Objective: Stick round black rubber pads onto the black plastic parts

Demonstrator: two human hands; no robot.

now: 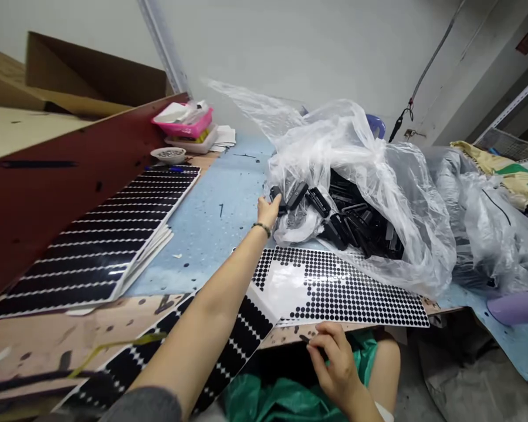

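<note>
My left hand (268,212) reaches forward to the mouth of a clear plastic bag (347,129), its fingers closed on a black plastic part (278,196). Several more black plastic parts (361,220) spill from that bag. Close to the table's front edge, my right hand (334,363) pinches a small black piece (305,338), perhaps a round sticker, at its fingertips. Between the hands and the bag lies a white sheet of round black stickers (356,287), with a patch of dots gone. Under my left forearm rests another sheet with rows of black stickers (233,340).
At left, a stack of black sticker sheets (101,234) lies along a dark red board (70,176). Behind it are a small white bowl (168,157) and a pink basket (189,124). More filled bags (484,223) and a purple cylinder (517,307) are at right.
</note>
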